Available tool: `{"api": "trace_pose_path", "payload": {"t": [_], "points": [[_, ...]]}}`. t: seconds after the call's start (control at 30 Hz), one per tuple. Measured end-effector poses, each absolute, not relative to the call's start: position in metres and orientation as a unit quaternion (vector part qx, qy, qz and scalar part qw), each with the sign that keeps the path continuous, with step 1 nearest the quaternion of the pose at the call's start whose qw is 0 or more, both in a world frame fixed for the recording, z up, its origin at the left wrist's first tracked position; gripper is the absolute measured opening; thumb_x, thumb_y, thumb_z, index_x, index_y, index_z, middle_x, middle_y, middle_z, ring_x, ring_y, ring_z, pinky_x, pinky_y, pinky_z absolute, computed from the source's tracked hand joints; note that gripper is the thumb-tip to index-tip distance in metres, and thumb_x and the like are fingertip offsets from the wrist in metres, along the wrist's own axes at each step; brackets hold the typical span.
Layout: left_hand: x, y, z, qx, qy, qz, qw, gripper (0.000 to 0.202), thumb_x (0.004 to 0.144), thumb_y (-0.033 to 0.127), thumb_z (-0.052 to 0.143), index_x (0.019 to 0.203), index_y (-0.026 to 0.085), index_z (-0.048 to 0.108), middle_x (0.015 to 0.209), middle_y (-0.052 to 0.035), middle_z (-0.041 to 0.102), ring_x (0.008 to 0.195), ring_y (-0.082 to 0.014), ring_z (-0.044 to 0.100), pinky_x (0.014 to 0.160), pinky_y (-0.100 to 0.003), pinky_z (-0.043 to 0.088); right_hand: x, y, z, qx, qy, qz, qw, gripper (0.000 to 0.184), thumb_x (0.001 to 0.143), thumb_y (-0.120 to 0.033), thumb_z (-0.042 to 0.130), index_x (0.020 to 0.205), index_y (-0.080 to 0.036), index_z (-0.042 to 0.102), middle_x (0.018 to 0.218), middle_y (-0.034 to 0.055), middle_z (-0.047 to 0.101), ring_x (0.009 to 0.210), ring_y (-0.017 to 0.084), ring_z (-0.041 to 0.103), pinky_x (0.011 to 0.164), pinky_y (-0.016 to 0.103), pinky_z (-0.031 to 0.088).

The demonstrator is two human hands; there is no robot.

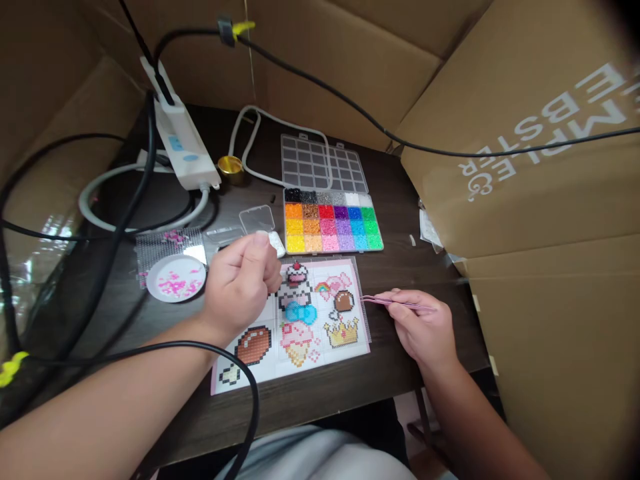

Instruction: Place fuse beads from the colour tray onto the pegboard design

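My left hand (243, 283) is closed in a fist above the upper left of the pattern sheet (320, 373); whether anything is inside it is hidden. Pink tweezers (413, 307) are pinched in my right hand (425, 327), their tips near the sheet's right edge. Printed pixel pictures cover the sheet, among them a crown (342, 333), an ice cream cone (298, 343) and a brown drumstick (253, 345). A blue bow (301, 313) of beads lies in the middle. Behind the sheet, a sorted bead box (334, 252) holds many colours, its clear compartment lid (325, 163) folded back.
A white dish (156, 288) of pink beads sits at left by a clear pegboard (150, 250). A small gold cup (231, 168) and a white power strip (187, 153) stand behind. Black cables (320, 80) cross overhead and over my left forearm. Cardboard walls (530, 220) enclose the table.
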State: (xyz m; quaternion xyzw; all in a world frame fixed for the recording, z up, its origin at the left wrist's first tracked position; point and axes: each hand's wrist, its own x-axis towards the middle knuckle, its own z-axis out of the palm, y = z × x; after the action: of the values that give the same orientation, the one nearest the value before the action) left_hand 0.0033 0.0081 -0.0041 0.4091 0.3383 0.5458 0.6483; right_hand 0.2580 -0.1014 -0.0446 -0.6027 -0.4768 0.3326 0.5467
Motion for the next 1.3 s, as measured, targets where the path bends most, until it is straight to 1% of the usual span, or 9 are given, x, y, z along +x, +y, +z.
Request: {"api": "trace_pose_path", "payload": {"t": [0.1,0.2,0.33,0.43,0.53,0.67,0.83,1.03,1.3], "points": [[0.002,0.006,-0.004,0.395,0.345,0.543,0.656,0.05,0.088,0.047,0.063,0.054,0.02,0.039,0.048,0.006,0.026,0.04,-0.0065,0.024,0.038,-0.025,0.019,0.256,-0.089,-0.038,-0.569,-0.431,0.367,0.596,0.007,0.077,-0.023,0.078,0.083,-0.023,0.075,0.088,0.0066,0.08,0.084,0.025,0.078,0.079,0.041,0.063],[0.0,0.005,-0.007,0.395,0.342,0.543,0.657,0.05,0.09,0.048,0.061,0.055,0.02,0.038,0.048,0.0064,0.027,0.04,-0.0059,0.025,0.039,-0.023,0.021,0.25,-0.066,-0.017,-0.564,-0.431,0.34,0.617,0.007,0.077,-0.022,0.078,0.084,-0.022,0.075,0.091,0.0078,0.08,0.085,0.025,0.077,0.075,0.038,0.064],[-0.003,0.006,-0.011,0.406,0.335,0.543,0.654,0.052,0.089,0.051,0.061,0.057,0.02,0.034,0.048,0.008,0.025,0.04,-0.0051,0.024,0.038,-0.02,0.021,0.229,-0.018,0.017,-0.577,-0.51,0.262,0.582,0.009,0.08,-0.026,0.075,0.087,-0.021,0.077,0.091,0.0079,0.08,0.082,0.023,0.076,0.073,0.037,0.064],[-0.003,0.006,-0.011,0.408,0.332,0.545,0.653,0.051,0.09,0.051,0.058,0.057,0.02,0.034,0.049,0.0085,0.025,0.04,-0.0046,0.023,0.038,-0.02,0.021,0.205,0.022,0.029,-0.561,-0.562,0.223,0.565,0.008,0.079,-0.022,0.074,0.085,-0.021,0.078,0.089,0.0059,0.08,0.082,0.022,0.076,0.077,0.035,0.063],[-0.004,0.006,-0.011,0.406,0.331,0.545,0.655,0.051,0.091,0.051,0.058,0.058,0.02,0.034,0.049,0.0086,0.025,0.04,-0.0043,0.024,0.038,-0.019,0.021,0.184,0.05,0.02,-0.542,-0.62,0.182,0.537,0.008,0.08,-0.018,0.069,0.082,-0.02,0.077,0.085,0.0054,0.079,0.078,0.021,0.076,0.076,0.035,0.063],[-0.006,0.006,-0.011,0.402,0.329,0.547,0.657,0.051,0.092,0.05,0.057,0.057,0.02,0.035,0.049,0.0085,0.026,0.04,-0.0043,0.024,0.038,-0.019,0.021,0.175,0.06,-0.003,-0.541,-0.657,0.141,0.506,0.009,0.083,-0.02,0.067,0.084,-0.019,0.076,0.086,0.0069,0.079,0.077,0.021,0.075,0.075,0.037,0.063],[-0.006,0.007,-0.011,0.396,0.337,0.541,0.661,0.05,0.093,0.048,0.056,0.057,0.02,0.035,0.049,0.008,0.026,0.041,-0.005,0.024,0.039,-0.02,0.022,0.18,0.055,-0.018,-0.536,-0.664,0.128,0.505,0.011,0.086,-0.02,0.065,0.087,-0.02,0.076,0.085,0.0059,0.078,0.074,0.02,0.075,0.072,0.034,0.063],[-0.006,0.006,-0.009,0.392,0.349,0.535,0.662,0.048,0.094,0.046,0.054,0.058,0.019,0.037,0.05,0.0071,0.027,0.043,-0.0057,0.025,0.04,-0.021,0.024,0.18,0.058,-0.023,-0.534,-0.659,0.135,0.512,0.011,0.086,-0.02,0.066,0.09,-0.02,0.076,0.087,0.0057,0.079,0.075,0.019,0.075,0.073,0.034,0.063],[-0.007,0.004,-0.009,0.391,0.358,0.53,0.662,0.047,0.095,0.044,0.052,0.057,0.019,0.039,0.05,0.0061,0.029,0.044,-0.0072,0.027,0.042,-0.023,0.024,0.182,0.061,-0.021,-0.56,-0.65,0.173,0.485,0.011,0.085,-0.02,0.067,0.088,-0.019,0.077,0.084,0.0059,0.079,0.072,0.02,0.075,0.069,0.034,0.063]]}}
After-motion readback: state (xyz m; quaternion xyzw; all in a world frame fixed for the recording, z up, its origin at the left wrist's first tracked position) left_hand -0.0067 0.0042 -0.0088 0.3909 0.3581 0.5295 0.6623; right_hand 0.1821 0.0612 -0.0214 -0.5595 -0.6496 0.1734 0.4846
